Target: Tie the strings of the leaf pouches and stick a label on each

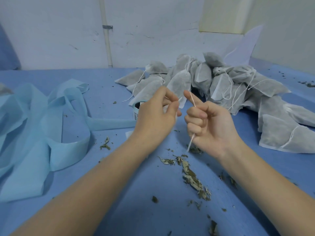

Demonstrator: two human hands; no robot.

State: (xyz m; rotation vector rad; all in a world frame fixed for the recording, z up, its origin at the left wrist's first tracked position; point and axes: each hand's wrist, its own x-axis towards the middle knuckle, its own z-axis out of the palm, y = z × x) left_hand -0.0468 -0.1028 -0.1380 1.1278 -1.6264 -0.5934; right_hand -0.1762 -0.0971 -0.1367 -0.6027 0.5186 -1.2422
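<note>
Both hands are raised over the blue cloth-covered table (pixel 102 92): the left hand (pixel 156 114) pinches one end of the thin white drawstring (pixel 192 99), and the right hand (pixel 209 126) clenches the other strand, which runs over its raised forefinger and hangs below the fist. Between them hangs the small white mesh pouch of dried leaves (pixel 180 86), in front of the heap of similar grey-white pouches (pixel 238 86). To tie well, I would keep both strands taut, draw them apart evenly, and seat the knot snug against the gathered neck so no leaves spill.
</note>
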